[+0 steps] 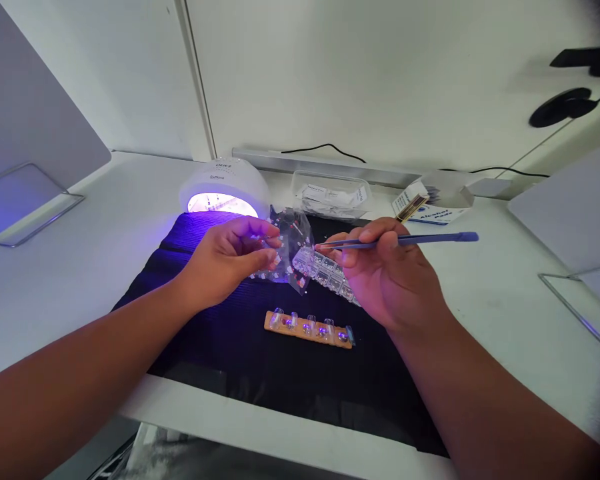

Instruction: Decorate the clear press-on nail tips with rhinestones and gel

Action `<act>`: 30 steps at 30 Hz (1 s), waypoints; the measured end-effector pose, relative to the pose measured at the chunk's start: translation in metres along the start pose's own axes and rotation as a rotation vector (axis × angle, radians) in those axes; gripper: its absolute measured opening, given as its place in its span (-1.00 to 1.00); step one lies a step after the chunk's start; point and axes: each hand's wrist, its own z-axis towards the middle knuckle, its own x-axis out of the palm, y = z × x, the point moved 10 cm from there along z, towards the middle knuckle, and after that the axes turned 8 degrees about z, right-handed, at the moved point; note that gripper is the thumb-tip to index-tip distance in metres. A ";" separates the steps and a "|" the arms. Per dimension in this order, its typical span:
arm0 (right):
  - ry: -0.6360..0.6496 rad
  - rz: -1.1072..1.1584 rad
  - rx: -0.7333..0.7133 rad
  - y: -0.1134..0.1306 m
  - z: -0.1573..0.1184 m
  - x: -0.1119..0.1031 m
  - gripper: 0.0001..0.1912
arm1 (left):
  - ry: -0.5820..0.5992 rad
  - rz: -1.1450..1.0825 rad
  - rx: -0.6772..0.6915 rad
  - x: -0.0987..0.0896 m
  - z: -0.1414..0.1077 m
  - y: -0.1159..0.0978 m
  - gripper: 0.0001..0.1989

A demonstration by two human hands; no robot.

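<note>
My left hand (225,260) hovers left of centre, its fingers curved and the thumb apart from them; I see nothing clearly gripped. Right beside its fingertips is a clear plastic bag (297,243) printed with small red and white figures; whether they touch it I cannot tell. My right hand (400,280) is closed on blue tweezers (430,238), whose tips point left toward the bag. Any tiny thing at the tips is too small to make out. Below the hands lies an orange-brown strip (310,330) bearing several clear nail tips and shiny round pieces.
A clear compartment case (330,275) lies partly behind my right hand on the black mat (220,340). Behind stand a lit white nail lamp (225,177), a clear tray (333,197) of packets, and an alcohol pads box (443,212). Wire stands flank both sides.
</note>
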 end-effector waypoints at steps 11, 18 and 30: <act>0.018 0.130 0.008 -0.005 -0.003 0.008 -0.82 | 0.016 -0.090 0.011 0.003 -0.006 0.000 -0.64; -0.015 0.071 -0.039 0.001 -0.005 0.009 -0.84 | 0.094 -0.086 0.067 0.011 -0.011 0.000 -0.59; -0.030 -0.006 -0.048 0.002 -0.009 0.011 -0.81 | 0.114 -0.121 0.028 0.018 -0.017 0.001 -0.75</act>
